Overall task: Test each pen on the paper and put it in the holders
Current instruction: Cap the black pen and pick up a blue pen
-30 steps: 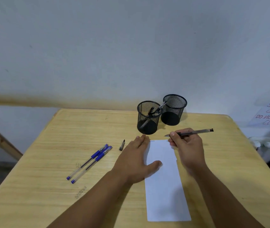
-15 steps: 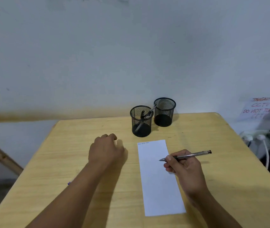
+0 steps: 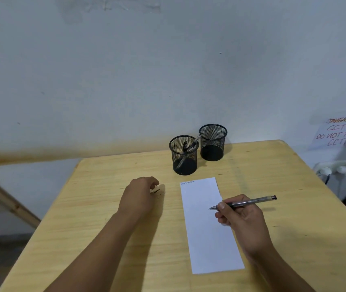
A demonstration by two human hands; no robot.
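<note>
My right hand point(image 3: 243, 220) grips a clear-barrelled black pen point(image 3: 252, 201), uncapped, its tip just above the middle of the white paper strip point(image 3: 208, 239). A short line of writing sits at the paper's top edge. My left hand point(image 3: 140, 197) rests curled on the table left of the paper, fingertips pinching a small black pen cap point(image 3: 156, 190). Two black mesh holders stand behind the paper: the left holder point(image 3: 183, 163) has pens leaning in it, the right holder point(image 3: 212, 144) looks empty. My left arm hides the blue pens.
The wooden table point(image 3: 283, 207) ends at a pale wall. Off its right edge are a power strip with white plugs and cables point(image 3: 336, 171) and a handwritten paper sign point(image 3: 342, 131). A wooden beam point(image 3: 8, 203) slants at the left.
My left hand left the paper and moved left, closing over the pen cap. My right hand carried the pen from the paper's top down to its middle. The view tilted upward.
</note>
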